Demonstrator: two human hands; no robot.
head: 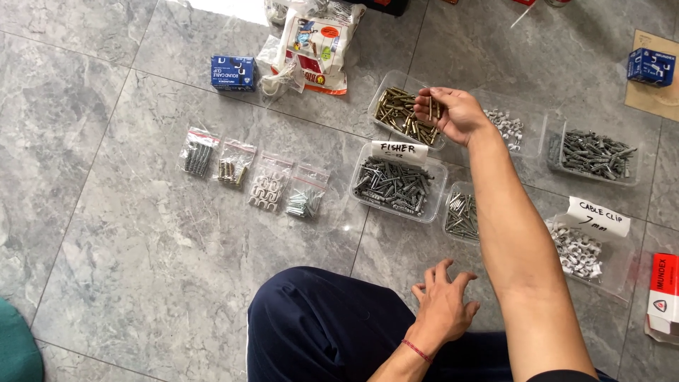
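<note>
While the left hand (442, 304) is rested open by the knee, a few brass screws (429, 107) are pinched in the right hand's (453, 113) fingers above their tray (385, 88). Four small bags (252, 173) are already filled on the floor; loads left.

The floor (141, 240) was large grey marbled tiles with thin dark grout lines running at a slant; the surface was glossy; a bright patch of daylight (226, 7) fell on the tiles at the top edge; a brown cardboard sheet (647, 99) lay flat at the upper right; something teal (18, 346) showed at the lower left corner.
</note>
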